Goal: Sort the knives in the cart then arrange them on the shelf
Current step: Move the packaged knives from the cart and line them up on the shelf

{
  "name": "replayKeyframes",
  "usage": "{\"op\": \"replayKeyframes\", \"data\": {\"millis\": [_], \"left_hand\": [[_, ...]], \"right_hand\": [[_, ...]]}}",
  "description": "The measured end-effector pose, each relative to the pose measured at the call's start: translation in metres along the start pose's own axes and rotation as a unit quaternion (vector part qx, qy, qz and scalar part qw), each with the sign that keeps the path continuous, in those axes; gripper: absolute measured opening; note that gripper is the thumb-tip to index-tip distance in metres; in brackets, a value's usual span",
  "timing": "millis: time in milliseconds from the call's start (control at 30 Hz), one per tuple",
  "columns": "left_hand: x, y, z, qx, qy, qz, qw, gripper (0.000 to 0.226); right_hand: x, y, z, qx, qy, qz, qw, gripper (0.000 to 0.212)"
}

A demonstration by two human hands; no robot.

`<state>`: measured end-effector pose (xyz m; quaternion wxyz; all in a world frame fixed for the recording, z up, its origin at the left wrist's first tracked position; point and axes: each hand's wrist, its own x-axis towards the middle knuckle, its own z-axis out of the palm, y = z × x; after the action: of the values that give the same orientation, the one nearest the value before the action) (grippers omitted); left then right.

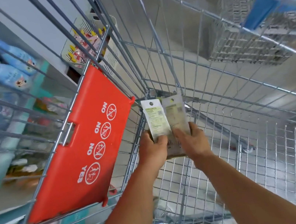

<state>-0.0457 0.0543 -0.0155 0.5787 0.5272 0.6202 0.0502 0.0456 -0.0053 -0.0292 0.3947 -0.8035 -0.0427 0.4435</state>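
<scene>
Left hand: my left hand [153,145] grips the lower end of the left knife pack [155,119], fingers curled over its face, thumb side toward the cart's red flap.
Right hand: my right hand [191,139] holds the lower end of the right knife pack [175,114], fingers wrapped over the card.
Packs: both sit side by side, edges touching or overlapping, low inside the wire cart [266,151]; I cannot tell whether more cards lie behind them.
Long axis: each pack runs away from me, hang-holes at the far end, printed backs facing up.
Nearer hand: I judge neither; each hand already has its own pack, so the sort turns on parting them left and right.
Red flap: the child-seat flap [83,151] stands just left of the left pack.
Shelf: blurred goods on a shelf [0,63] lie beyond the cart's left wall, so the left hand looks closer to it.
</scene>
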Motion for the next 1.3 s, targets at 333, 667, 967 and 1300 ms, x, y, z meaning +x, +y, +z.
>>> {"op": "replayKeyframes", "data": {"millis": [333, 667, 967, 1300], "left_hand": [[-0.083, 0.018, 0.015, -0.03, 0.03, -0.032, 0.999, 0.019], [-0.198, 0.071, 0.009, -0.086, 0.146, 0.034, 0.985, 0.024], [-0.33, 0.111, -0.061, -0.152, 0.316, 0.165, 0.922, 0.013], [-0.478, 0.077, -0.198, -0.217, 0.528, 0.242, 0.784, 0.025]], "right_hand": [[-0.061, -0.008, -0.055, 0.043, -0.04, -0.032, 0.998, 0.031], [-0.144, -0.063, -0.122, 0.048, -0.109, -0.135, 0.984, 0.021], [-0.273, -0.147, -0.132, -0.014, -0.188, -0.387, 0.903, 0.038], [-0.458, -0.187, -0.05, 0.046, -0.422, -0.504, 0.752, 0.06]]}}
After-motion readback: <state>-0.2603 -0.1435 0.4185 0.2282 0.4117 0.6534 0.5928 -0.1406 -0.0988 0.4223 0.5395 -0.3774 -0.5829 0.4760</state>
